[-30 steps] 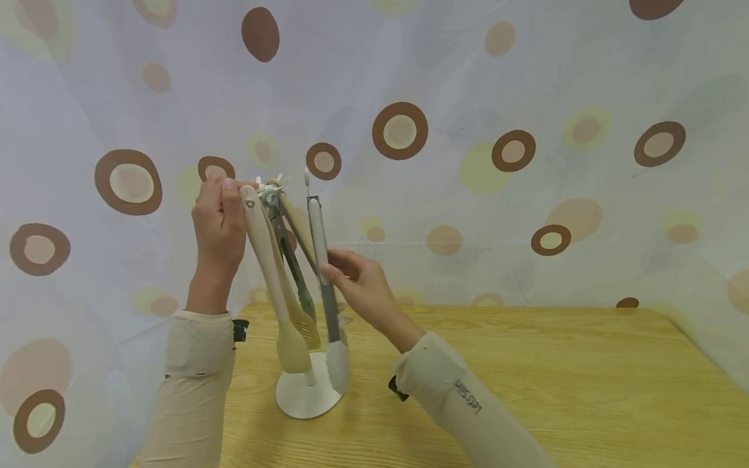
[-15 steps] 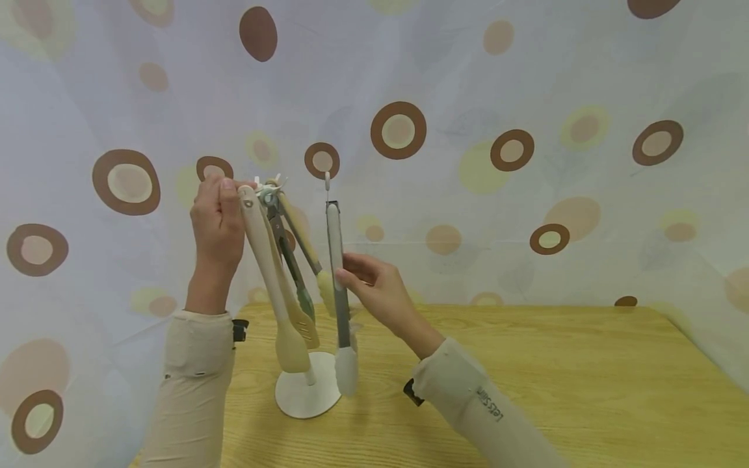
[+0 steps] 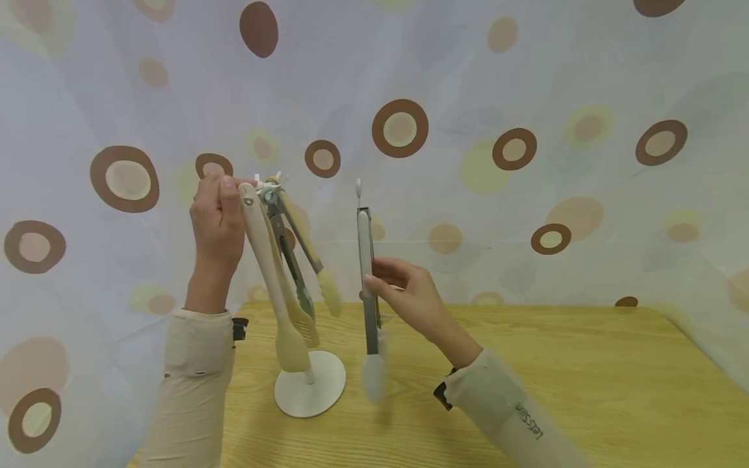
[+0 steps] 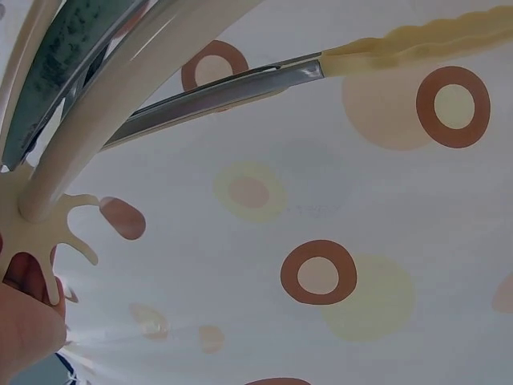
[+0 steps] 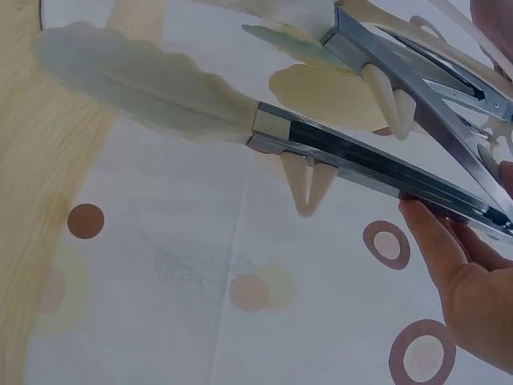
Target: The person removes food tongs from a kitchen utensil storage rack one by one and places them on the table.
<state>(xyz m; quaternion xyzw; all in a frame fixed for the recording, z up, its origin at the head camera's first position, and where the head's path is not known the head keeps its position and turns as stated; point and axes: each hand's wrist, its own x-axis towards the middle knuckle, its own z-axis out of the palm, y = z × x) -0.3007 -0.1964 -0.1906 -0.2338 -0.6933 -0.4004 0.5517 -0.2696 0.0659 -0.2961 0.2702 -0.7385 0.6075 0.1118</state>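
My left hand [image 3: 218,214] grips the hooked top [image 3: 268,187] of a white utensil stand, its fingers around one side of the hub [image 4: 52,228]. In my right hand [image 3: 412,296] is a pair of kitchen tongs [image 3: 367,260] with steel arms and pale grey-white tips, held upright by the arms to the right of the stand. The right wrist view shows the tongs' steel arm [image 5: 345,152] resting against the fingers [image 5: 433,237], the two arms spread apart. A pull ring [image 3: 359,188] sticks up at their top end.
Still hanging from the stand are a beige spoon-like utensil [image 3: 290,351], a beige slotted turner [image 3: 305,330], green-tipped tongs [image 3: 304,302] and yellow-tipped tongs [image 3: 329,292]. The stand's round white base [image 3: 328,390] sits on a wooden table [image 3: 556,377], before a patterned curtain [image 3: 468,78].
My right hand has carried the grey-white tongs rightward and slightly down, away from the stand, uncovering the yellow-tipped tongs. My left hand has stayed on the stand's top.
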